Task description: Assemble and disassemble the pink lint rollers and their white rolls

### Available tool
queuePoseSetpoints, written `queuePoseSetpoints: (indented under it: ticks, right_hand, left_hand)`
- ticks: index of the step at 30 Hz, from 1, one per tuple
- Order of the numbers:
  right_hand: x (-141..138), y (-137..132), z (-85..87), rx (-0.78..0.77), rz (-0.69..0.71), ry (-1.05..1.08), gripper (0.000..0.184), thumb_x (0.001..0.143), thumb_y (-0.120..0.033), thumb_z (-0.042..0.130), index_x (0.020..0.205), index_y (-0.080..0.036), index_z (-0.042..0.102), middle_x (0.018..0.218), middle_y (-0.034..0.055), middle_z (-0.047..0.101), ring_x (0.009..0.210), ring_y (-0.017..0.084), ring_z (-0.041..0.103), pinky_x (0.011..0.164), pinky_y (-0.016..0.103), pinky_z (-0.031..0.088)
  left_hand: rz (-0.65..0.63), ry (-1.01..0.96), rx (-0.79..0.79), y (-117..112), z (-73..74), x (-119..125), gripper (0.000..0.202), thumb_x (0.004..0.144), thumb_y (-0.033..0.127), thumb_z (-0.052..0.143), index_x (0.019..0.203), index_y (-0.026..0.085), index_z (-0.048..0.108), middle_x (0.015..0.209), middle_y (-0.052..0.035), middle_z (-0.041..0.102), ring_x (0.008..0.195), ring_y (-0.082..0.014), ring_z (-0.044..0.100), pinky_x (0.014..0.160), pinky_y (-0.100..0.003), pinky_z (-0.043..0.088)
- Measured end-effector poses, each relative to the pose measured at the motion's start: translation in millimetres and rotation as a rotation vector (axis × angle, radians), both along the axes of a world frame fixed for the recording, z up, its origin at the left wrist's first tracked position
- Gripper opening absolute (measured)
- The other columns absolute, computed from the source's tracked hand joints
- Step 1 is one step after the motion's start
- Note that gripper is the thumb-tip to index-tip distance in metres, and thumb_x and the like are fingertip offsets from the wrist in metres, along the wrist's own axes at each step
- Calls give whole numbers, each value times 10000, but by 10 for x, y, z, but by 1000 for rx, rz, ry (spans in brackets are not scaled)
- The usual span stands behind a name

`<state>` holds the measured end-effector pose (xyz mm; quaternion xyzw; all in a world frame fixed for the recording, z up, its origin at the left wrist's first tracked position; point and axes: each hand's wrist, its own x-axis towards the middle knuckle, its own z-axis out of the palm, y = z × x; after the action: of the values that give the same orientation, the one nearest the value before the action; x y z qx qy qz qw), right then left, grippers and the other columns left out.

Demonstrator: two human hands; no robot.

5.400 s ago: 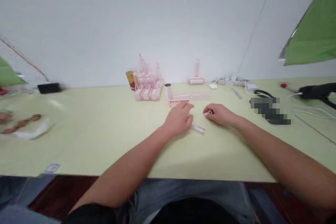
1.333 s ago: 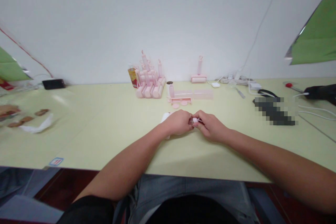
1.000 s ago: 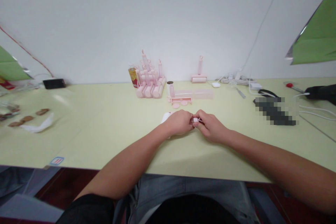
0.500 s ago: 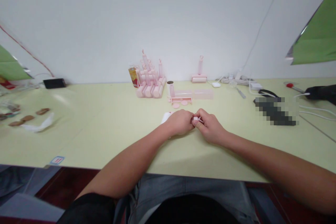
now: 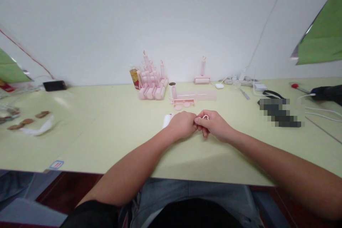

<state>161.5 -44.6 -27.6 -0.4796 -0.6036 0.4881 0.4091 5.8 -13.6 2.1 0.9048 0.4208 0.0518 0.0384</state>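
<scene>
My left hand (image 5: 184, 124) is closed, knuckles up, round something its own fingers hide. A white roll with a pink edge (image 5: 167, 121) sticks out past its far left side; it looks like the head of a lint roller. My right hand (image 5: 215, 125) meets the left fingertips and pinches the base of a small white loop (image 5: 205, 117), which curves up over its fingers. Whether loop and roll are one piece is hidden. Just beyond the hands lie a pink roller frame (image 5: 184, 102) and small pink discs (image 5: 178, 107).
Several pink lint rollers (image 5: 151, 92) are stacked by the wall beside a yellow carton (image 5: 135, 78). Another roller (image 5: 202, 79) stands apart. Clear pink covers (image 5: 205, 95) lie behind the frame. To the right are a knife (image 5: 244, 94), cables and a black tool (image 5: 327, 93).
My right hand has shifted its grip: its thumb now lies across toward the left hand and its lower fingers hang down. The white piece there now shows as a curved loop.
</scene>
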Motion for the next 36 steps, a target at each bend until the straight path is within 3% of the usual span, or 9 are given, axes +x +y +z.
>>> queuePoseSetpoints:
  ticks: [3, 8, 19, 26, 32, 36]
  right_hand:
    - [79, -8, 66, 51, 2, -84, 225, 811, -394, 594, 800, -170, 579, 631, 3, 646, 418, 106, 563, 404, 205, 401]
    - [170, 31, 24, 151, 23, -315, 296, 833, -429, 561, 693, -173, 611, 557, 0, 628, 423, 110, 552, 429, 215, 388]
    - [227, 95, -73, 123, 35, -328, 399, 850, -515, 529, 648, -174, 574, 500, -11, 590, 416, 112, 517, 432, 225, 366]
    - [224, 109, -66, -54, 100, -148, 371, 835, -480, 564, 633, -170, 538, 487, -15, 552, 390, 96, 498, 401, 213, 392]
    - [273, 198, -135, -161, 81, -2, 296, 798, -421, 614, 673, -157, 572, 546, 15, 611, 392, 98, 520, 391, 218, 439]
    - [332, 256, -161, -181, 46, 72, 295, 775, -415, 627, 652, -155, 563, 532, 17, 612, 383, 100, 523, 383, 217, 441]
  left_hand:
    - [-4, -26, 5, -15, 21, 9, 218, 818, 324, 507, 833, 244, 710, 808, -47, 705, 765, -216, 648, 636, -281, 422]
    - [29, -9, 23, -12, 8, 7, 238, 824, 373, 520, 839, 211, 692, 824, -79, 701, 775, -233, 641, 636, -290, 413]
    - [-120, -239, -64, 29, 23, -49, 322, 770, 342, 597, 1063, 217, 639, 954, -40, 693, 824, -191, 613, 663, -261, 409]
    - [-136, -314, -111, 29, 1, -51, 415, 748, 332, 625, 1150, 231, 596, 964, -30, 686, 822, -183, 613, 684, -266, 425]
    - [-154, -511, -120, 70, 21, -76, 336, 766, 347, 628, 1061, 188, 625, 962, -43, 671, 788, -153, 596, 732, -273, 460]
    - [-30, -737, -44, 163, 86, -152, 229, 812, 320, 569, 967, 166, 638, 940, -52, 669, 825, -151, 599, 801, -283, 468]
